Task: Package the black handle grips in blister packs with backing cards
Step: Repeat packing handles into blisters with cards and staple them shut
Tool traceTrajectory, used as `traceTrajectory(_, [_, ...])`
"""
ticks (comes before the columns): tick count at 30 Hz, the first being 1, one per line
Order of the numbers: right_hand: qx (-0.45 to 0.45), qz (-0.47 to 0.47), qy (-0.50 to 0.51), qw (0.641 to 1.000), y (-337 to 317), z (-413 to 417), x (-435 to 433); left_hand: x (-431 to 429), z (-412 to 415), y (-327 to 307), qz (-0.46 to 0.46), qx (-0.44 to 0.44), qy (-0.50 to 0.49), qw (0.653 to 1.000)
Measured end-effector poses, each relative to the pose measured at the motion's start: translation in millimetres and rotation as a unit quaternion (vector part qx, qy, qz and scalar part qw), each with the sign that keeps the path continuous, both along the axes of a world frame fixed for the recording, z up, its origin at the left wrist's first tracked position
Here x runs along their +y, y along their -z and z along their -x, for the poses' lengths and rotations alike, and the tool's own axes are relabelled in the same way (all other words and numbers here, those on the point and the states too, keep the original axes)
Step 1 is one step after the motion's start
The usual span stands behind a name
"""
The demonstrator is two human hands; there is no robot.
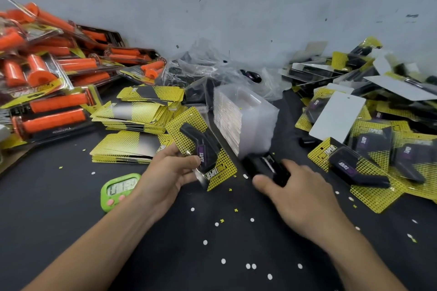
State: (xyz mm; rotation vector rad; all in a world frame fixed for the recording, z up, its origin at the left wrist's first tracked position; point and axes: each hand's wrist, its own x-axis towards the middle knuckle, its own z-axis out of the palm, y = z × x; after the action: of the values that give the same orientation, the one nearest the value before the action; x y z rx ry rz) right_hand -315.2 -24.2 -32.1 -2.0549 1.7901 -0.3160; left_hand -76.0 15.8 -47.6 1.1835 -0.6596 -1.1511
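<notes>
Black handle grip (201, 143) sits sealed in a clear blister pack (189, 130) on a yellow dotted backing card (225, 169). Left hand (170, 172) holds it by the near left edge, thumb on top by the purple label, fingers curled under. The pack is tilted and lifted off the table (165, 255). The grip runs diagonally away from the thumb, up and to the left, with most of the card sticking out past the hand.

Right hand (300, 194) is just right of the pack, fingers curled over a black object (264, 168) with shiny bits, thumb on its near side. Can't tell if it's a loose grip or a tool. The pack's right edge is just beside that object; touching or not, can't tell.

Right behind the black object is a stack of empty clear blisters (243, 120), standing on edge. Left of the held pack are stacks of yellow-black cards (142, 111), with a lower stack (127, 149) nearer. A green digital timer (119, 190) lies on the table under the left wrist.

Far right is a loose pile of finished black-grip packs (369, 163), some face down showing white backs (338, 116). Far left is a heap of orange grip packs (47, 73). At the back centre, against the grey wall (236, 7), is a crumpled clear plastic bag (212, 68) with dark items inside. Small white and yellow punch-out bits (223, 261) are scattered over the black tabletop.
</notes>
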Motion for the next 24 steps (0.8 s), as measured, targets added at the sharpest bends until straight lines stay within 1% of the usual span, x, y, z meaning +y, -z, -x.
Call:
traceTrajectory(2, [0.059,0.047,-0.011,0.997,4.2,-9.2,11.5,-1.1,-0.9,1.2,0.003,0.008,-0.007,1.000])
traceTrajectory(3, [0.065,0.068,-0.014,0.995,6.9,-12.2,15.5,-2.3,-0.2,1.0,0.005,0.017,-0.012,1.000])
traceTrajectory(4, [0.050,0.078,-0.015,0.996,7.9,-13.2,18.1,-3.3,0.3,0.4,0.012,0.031,-0.016,0.999])
traceTrajectory(5, [0.016,0.076,-0.015,0.997,6.7,-12.7,19.5,-4.4,0.7,-0.8,0.023,0.052,-0.017,0.998])
traceTrajectory(7, [-0.099,0.053,-0.022,0.993,3.9,-8.8,20.7,-5.2,-0.2,-3.5,0.050,0.099,-0.006,0.994])
traceTrajectory(9, [-0.216,0.028,-0.047,0.975,0.0,-6.9,22.9,-4.4,-3.3,-5.7,0.072,0.135,0.014,0.988])
traceTrajectory(10, [-0.255,0.016,-0.064,0.965,-2.4,-6.4,23.5,-3.6,-4.8,-6.8,0.085,0.149,0.025,0.985])
traceTrajectory(11, [-0.274,0.001,-0.084,0.958,-5.1,-6.2,24.5,-2.7,-5.6,-7.9,0.098,0.161,0.034,0.982])
traceTrajectory(13, [-0.279,-0.031,-0.133,0.951,-9.2,-7.9,27.0,0.0,-6.7,-9.8,0.119,0.173,0.048,0.977])
traceTrajectory(15, [-0.275,-0.059,-0.177,0.943,-9.7,-11.2,31.3,3.1,-6.5,-12.2,0.131,0.161,0.069,0.976])
traceTrajectory(18, [-0.284,-0.073,-0.213,0.932,-8.0,-17.2,37.8,5.7,-4.7,-15.7,0.126,0.098,0.097,0.982])
traceTrajectory(20, [-0.288,-0.060,-0.218,0.930,-7.6,-18.7,38.5,5.2,-2.2,-15.5,0.121,0.082,0.108,0.983])
traceTrajectory(24, [-0.315,-0.054,-0.208,0.925,-5.0,-18.9,36.9,4.6,2.1,-13.5,0.121,0.080,0.113,0.983])
